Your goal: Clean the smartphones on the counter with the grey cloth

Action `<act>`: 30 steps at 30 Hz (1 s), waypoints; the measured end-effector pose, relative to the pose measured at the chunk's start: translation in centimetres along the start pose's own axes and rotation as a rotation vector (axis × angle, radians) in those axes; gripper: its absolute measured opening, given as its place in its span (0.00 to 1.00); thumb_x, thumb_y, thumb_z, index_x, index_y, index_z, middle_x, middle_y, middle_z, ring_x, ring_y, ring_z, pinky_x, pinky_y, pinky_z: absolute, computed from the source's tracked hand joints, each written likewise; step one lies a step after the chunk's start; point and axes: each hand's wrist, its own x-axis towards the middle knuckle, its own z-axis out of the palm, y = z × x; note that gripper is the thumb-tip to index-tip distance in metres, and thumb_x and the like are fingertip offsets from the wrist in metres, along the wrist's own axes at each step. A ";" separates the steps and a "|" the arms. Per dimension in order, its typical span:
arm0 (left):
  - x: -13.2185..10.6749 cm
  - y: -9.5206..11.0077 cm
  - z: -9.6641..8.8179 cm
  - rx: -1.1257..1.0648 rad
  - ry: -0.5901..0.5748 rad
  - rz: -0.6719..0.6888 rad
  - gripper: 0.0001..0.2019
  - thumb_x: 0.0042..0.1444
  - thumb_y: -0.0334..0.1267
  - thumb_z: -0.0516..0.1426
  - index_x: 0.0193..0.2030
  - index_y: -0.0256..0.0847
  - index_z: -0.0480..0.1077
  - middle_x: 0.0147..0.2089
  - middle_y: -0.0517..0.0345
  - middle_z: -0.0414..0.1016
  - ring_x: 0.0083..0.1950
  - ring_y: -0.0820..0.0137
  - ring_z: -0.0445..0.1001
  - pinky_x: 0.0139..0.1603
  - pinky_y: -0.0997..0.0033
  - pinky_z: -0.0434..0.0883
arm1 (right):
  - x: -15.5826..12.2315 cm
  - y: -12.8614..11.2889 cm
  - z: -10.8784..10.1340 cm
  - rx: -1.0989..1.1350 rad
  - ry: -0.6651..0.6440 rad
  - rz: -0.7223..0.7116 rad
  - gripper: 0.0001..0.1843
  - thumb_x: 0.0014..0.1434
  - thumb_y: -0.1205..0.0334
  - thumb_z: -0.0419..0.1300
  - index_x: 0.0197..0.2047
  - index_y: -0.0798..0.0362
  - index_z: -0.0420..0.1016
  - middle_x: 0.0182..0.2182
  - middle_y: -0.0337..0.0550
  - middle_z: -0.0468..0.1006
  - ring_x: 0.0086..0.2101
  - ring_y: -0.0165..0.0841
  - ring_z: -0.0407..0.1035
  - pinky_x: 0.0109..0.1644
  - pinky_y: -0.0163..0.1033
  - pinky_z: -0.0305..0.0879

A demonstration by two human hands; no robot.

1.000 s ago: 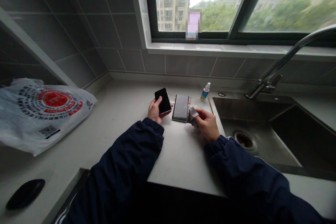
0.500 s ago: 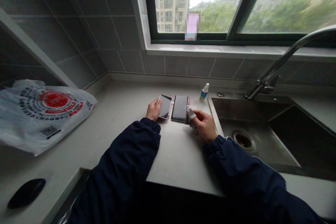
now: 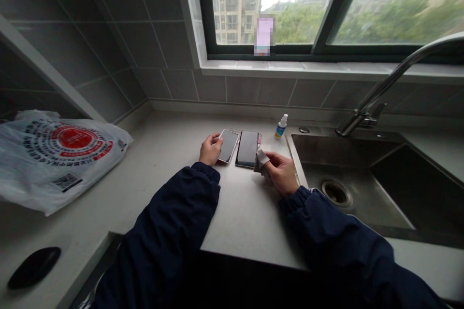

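Pale stone surface (image 3: 246, 212) beside steel sink (image 3: 348, 154): left hand (image 3: 210, 149), grip clamped on smartphone (image 3: 228, 146); right hand (image 3: 282, 173), grip together on grey cloth (image 3: 261, 162). Second phone (image 3: 247, 148) lies between. Plastic bag (image 3: 60, 161) print unreadable.

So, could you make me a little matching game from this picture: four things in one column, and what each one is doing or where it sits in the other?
Things:
1. Left hand
2. Right hand
3. Small white-capped bottle
4. White plastic bag with red print

States:
A. Standing upright, beyond the hands
B. Pinching a grey cloth
C. Lying at the far left of the counter
D. Resting on a silver-edged phone

Pairs: 1-D, 2-B, 3-A, 4-C
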 end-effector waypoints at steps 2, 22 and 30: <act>-0.1 0.0 0.1 0.034 0.004 0.028 0.14 0.53 0.38 0.68 0.46 0.39 0.78 0.46 0.47 0.83 0.49 0.60 0.81 0.55 0.61 0.75 | 0.0 -0.1 0.0 -0.010 0.003 -0.001 0.28 0.54 0.35 0.71 0.41 0.54 0.86 0.29 0.47 0.86 0.24 0.37 0.76 0.25 0.39 0.71; -1.8 0.3 0.1 0.644 0.003 0.429 0.18 0.59 0.35 0.61 0.56 0.40 0.74 0.58 0.44 0.76 0.58 0.57 0.77 0.63 0.56 0.73 | 0.4 1.2 -0.4 -0.035 -0.052 -0.021 0.28 0.55 0.36 0.71 0.44 0.53 0.86 0.32 0.46 0.87 0.28 0.37 0.79 0.29 0.38 0.73; -2.4 -0.7 0.4 0.828 -0.085 0.454 0.30 0.56 0.41 0.64 0.66 0.39 0.67 0.63 0.41 0.69 0.65 0.52 0.72 0.68 0.53 0.70 | 0.4 1.6 -0.5 -0.068 -0.058 -0.021 0.28 0.56 0.35 0.70 0.43 0.53 0.86 0.31 0.46 0.86 0.27 0.37 0.78 0.29 0.38 0.72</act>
